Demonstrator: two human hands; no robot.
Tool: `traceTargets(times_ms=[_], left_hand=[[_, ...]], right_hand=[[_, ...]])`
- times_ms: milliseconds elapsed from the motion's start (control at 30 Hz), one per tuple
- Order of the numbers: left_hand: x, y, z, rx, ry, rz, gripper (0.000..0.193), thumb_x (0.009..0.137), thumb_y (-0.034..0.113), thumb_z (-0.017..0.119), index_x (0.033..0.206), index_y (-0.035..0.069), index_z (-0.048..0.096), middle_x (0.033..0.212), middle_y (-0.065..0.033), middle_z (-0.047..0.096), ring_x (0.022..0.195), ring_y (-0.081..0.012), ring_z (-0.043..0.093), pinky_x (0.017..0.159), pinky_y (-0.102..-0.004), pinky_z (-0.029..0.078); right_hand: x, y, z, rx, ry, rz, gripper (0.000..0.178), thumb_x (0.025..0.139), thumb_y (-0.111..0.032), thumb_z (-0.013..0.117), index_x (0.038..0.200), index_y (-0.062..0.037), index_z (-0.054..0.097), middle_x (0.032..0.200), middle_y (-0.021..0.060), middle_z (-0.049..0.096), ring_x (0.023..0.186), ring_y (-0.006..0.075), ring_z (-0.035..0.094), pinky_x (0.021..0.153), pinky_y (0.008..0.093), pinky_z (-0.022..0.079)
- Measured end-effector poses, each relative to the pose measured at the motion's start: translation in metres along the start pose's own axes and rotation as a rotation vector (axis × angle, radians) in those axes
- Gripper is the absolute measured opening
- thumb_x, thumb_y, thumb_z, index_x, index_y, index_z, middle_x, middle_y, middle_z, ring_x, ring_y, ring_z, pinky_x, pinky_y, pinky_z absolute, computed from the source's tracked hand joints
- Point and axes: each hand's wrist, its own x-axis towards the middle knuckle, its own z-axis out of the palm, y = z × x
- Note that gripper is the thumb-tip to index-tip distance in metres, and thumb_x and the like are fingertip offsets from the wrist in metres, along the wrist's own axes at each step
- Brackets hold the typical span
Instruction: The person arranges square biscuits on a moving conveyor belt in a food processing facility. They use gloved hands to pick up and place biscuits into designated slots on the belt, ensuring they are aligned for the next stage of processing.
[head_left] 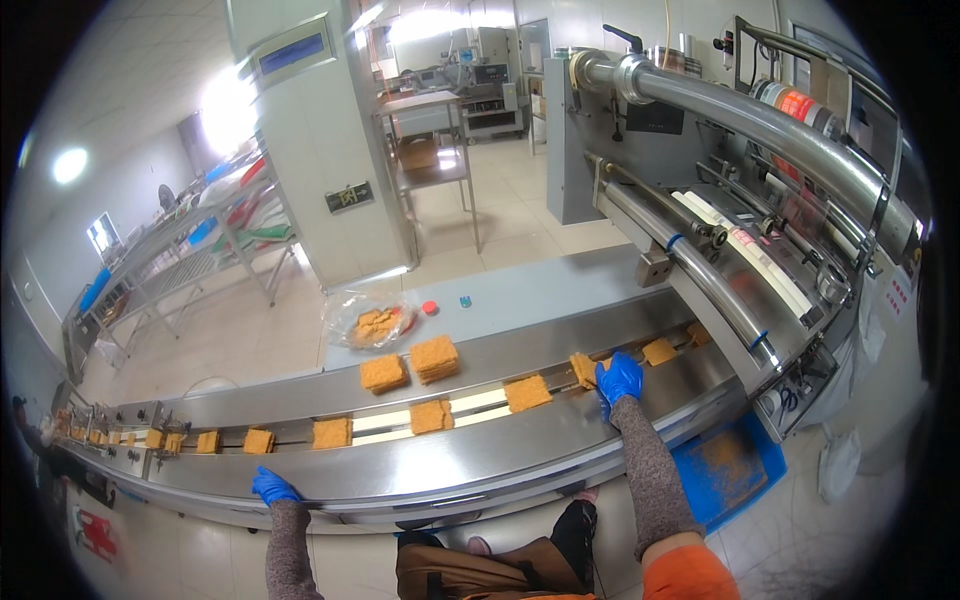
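Observation:
Blue gloves cover both my hands. My right hand (620, 379) is over the conveyor channel, its fingers closed at the edge of a slightly tilted golden-brown square cake (583, 371); its fingertips are partly hidden. My left hand (275, 486) rests by the near steel edge, fingers stretched forward and holding nothing. Several similar crumbly square cakes lie spaced along the conveyor, among them one cake (528, 393) left of my right hand and another cake (659, 351) beyond it. Two stacks of cakes, a taller stack (434, 359) and a lower stack (385, 373), stand on the far steel ledge.
A clear plastic bag (370, 321) with broken pieces lies on the grey surface, beside a red cap (430, 308) and a small blue-green item (465, 301). Metal rollers (700, 275) overhang the conveyor at right. A blue tray (728, 472) with crumbs sits below.

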Motion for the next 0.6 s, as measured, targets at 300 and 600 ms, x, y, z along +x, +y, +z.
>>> traceTargets(times_ms=[300,600], left_hand=[[0.008,0.002,0.02,0.115,0.161,0.054,0.062,0.097,0.043,0.055,0.144,0.004,0.042,0.113,-0.008,0.063,0.101,-0.0249,0.063,0.085,-0.0468,0.051],[0.019,-0.003,0.035,-0.616,0.248,0.081,0.028,0.098,0.036,0.056,0.112,0.012,0.062,0.108,-0.0099,0.066,0.098,-0.0239,0.067,0.077,-0.0422,0.053]], right_hand=[[0.031,0.063,0.007,0.026,0.086,-0.126,0.038,0.088,-0.038,0.062,0.103,-0.0042,0.072,0.097,0.0252,0.07,0.091,0.0381,0.068,0.083,0.0494,0.054],[0.094,0.143,-0.008,0.641,-0.276,0.055,0.09,0.087,-0.07,0.056,0.143,-0.0009,0.05,0.143,0.0254,0.052,0.136,0.0363,0.048,0.114,0.043,0.036]])
